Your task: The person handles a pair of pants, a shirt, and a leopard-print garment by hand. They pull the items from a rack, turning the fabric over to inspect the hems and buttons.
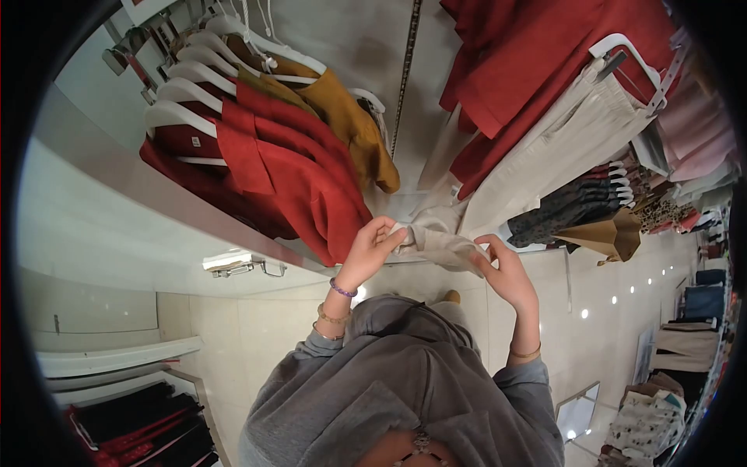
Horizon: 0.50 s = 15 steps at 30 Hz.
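Observation:
Cream trousers (545,148) hang from a white clip hanger (642,62) at the upper right, their lower part coming down toward my hands. Near the middle, my left hand (373,247) pinches one side of a bunched cream cloth (440,240), thumb against fingers. My right hand (502,268) holds the other side of that cloth, fingers curled at its edge. The cloth looks like the trousers' leg ends, though the folds hide where they join. A red garment (529,70) hangs behind the trousers.
Red shirts (288,179) and a mustard garment (342,109) hang on white hangers at the upper left, beside a white panel edge (179,202). Dark patterned clothes (556,206) and a brown paper-like object (611,233) are at right. Folded dark clothes (140,424) lie lower left.

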Each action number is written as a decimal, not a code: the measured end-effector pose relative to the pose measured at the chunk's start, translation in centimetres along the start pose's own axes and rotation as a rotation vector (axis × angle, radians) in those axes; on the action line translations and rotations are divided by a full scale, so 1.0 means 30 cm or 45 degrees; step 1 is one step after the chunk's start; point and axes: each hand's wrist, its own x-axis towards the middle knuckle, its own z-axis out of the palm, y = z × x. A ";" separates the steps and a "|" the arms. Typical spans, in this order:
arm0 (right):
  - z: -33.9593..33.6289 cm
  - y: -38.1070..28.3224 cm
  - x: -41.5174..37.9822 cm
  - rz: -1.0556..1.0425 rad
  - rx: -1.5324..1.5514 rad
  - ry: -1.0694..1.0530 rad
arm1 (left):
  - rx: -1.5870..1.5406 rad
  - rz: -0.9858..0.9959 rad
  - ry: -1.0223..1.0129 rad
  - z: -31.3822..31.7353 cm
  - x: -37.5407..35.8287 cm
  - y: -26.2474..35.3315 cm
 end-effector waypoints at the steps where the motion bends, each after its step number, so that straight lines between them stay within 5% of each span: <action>1: 0.013 -0.004 0.007 0.028 -0.029 0.019 | 0.089 -0.043 -0.035 -0.011 0.001 0.003; 3: 0.030 -0.021 0.029 0.079 -0.104 0.050 | 0.251 -0.121 -0.096 -0.023 0.009 0.014; 6: 0.051 -0.024 0.074 -0.118 -0.129 -0.013 | 0.636 0.104 -0.041 0.002 0.008 0.053; 9: 0.066 -0.040 0.163 -0.517 -0.068 -0.033 | 0.658 0.108 -0.018 -0.011 0.012 0.027; 15: 0.050 -0.254 0.432 -0.777 0.228 -0.032 | 0.892 0.041 -0.108 -0.028 0.012 0.096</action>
